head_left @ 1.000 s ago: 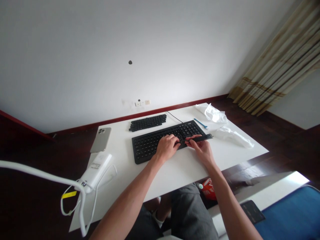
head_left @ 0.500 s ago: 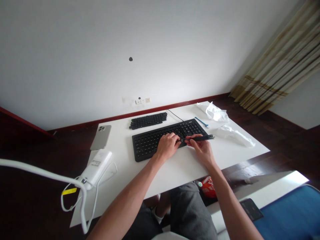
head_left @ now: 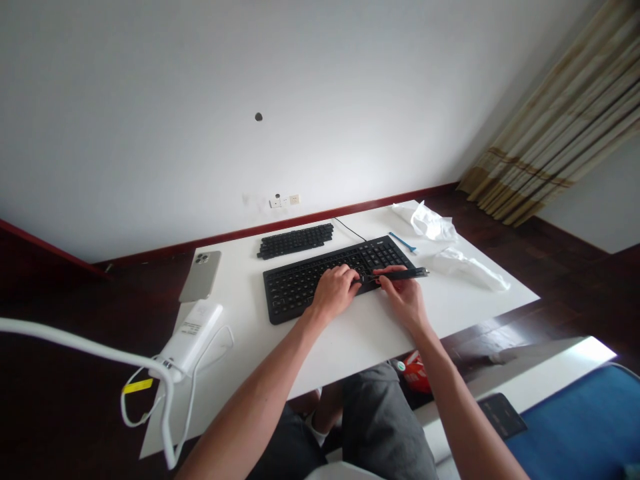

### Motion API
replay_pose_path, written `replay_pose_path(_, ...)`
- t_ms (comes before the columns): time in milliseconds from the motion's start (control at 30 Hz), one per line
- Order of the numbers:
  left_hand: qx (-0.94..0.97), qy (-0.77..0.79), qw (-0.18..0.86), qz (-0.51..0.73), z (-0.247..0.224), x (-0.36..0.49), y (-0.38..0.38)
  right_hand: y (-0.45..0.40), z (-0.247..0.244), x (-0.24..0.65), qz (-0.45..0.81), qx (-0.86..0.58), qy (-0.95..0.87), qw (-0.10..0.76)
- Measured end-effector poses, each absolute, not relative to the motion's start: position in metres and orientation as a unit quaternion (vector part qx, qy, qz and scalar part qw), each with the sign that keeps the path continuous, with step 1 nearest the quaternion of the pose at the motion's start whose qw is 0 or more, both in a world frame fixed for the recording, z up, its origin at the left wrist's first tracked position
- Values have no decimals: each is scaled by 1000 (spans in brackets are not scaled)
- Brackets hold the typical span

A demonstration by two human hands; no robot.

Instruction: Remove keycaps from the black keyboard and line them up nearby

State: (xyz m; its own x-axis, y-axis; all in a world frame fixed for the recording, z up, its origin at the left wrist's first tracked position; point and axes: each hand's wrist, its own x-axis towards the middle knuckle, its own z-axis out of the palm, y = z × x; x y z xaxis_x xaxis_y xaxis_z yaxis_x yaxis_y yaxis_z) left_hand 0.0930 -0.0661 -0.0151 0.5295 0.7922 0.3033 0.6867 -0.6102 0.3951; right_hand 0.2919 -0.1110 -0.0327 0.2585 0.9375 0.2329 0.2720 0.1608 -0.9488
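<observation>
A black keyboard (head_left: 295,287) lies at a slant on the white table, and the left part of its key field looks bare of caps. Over its lower middle, my left hand (head_left: 337,288) rests with curled fingers; thumb and forefinger close together at a small dark piece too hidden to name. My right hand (head_left: 404,293), at the keyboard's lower right edge, is closed around a slim black keycap puller (head_left: 407,274). Its thin wire end points left, to my left fingertips. Behind the keyboard, black keycaps (head_left: 296,241) lie grouped in rows.
A blue stick-like tool (head_left: 403,242) and crumpled white plastic bags (head_left: 433,222) lie right of the keyboard. At left are a phone (head_left: 201,277) and a white power strip (head_left: 190,337) with cables. The table (head_left: 320,367) ends just before my legs; a blue seat (head_left: 580,427) stands lower right.
The view has shifted slightly. My right hand and the keycap puller have moved a little, and the wire end shows more clearly. My left hand stays in place.
</observation>
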Motion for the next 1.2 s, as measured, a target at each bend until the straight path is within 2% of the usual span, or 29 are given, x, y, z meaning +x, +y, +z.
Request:
replay_pose_path(333, 870, 425, 113, 225, -12, 93, -67, -112, -30, 293, 335, -551, -553, 528)
replay_pose_path(867, 869, 426, 108, 227, -13, 95, -70, -112, -24, 288, 288, -547, -605, 501)
replay_pose_path(1200, 849, 463, 99, 233, -12, 105, -71, -96, 4, 282, 265, -541, -682, 415)
